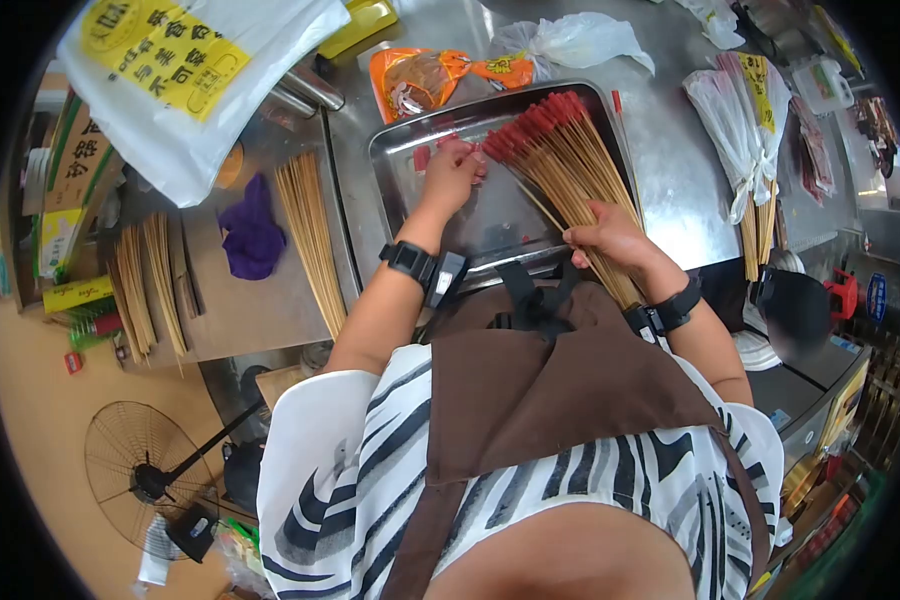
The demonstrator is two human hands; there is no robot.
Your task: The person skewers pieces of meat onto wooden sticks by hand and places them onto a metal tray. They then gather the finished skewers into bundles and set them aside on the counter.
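Note:
A thick bundle of bamboo skewers (570, 190), tipped with small red meat pieces (540, 125), leans across the right side of a metal tray (377, 165). My right hand (610, 237) is closed around the lower part of the bundle, with the meat ends pointing away from me. Over the tray's left side, my left hand (454, 178) has its fingers bent together on red meat pieces (423, 158). The fingers partly cover this meat, so its full shape is hidden. Small red scraps lie on the tray's bottom.
Bare skewers (310, 240) lie left of the tray, beside a purple cloth (252, 230). An orange-printed bag (420, 82) sits behind the tray. White plastic bags (735, 130) cover skewers at the right. A large white bag (185, 90) stands at upper left; a fan (148, 480) is lower left.

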